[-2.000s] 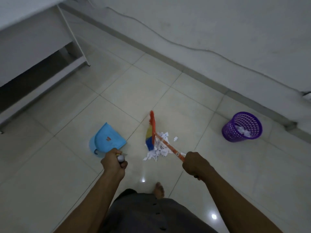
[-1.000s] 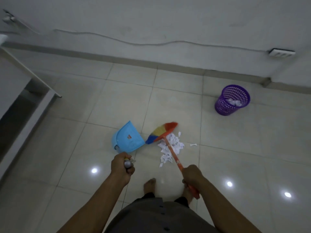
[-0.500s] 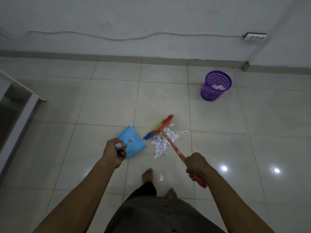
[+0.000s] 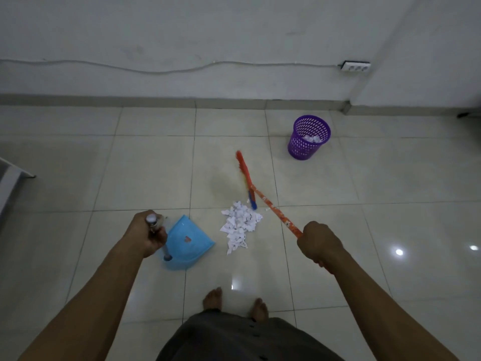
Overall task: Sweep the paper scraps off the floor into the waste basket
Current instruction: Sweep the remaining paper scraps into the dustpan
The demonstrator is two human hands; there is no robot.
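A heap of white paper scraps lies on the tiled floor ahead of my feet. My right hand grips the orange handle of a broom; its red, yellow and blue head is just beyond the heap, on its far right side. My left hand grips the upright metal handle of a blue dustpan, which rests on the floor just left of the heap. A purple mesh waste basket with some paper inside stands further off to the right, near the wall.
A wall with a grey skirting runs across the back, carrying a cable and a white power strip. The corner of a white furniture frame shows at the left edge. My bare feet stand just behind the heap.
The broom head has swung from across the heap to point away behind it on the right. The dustpan has shifted closer to the heap's left side. My view has turned, bringing the basket nearer the middle.
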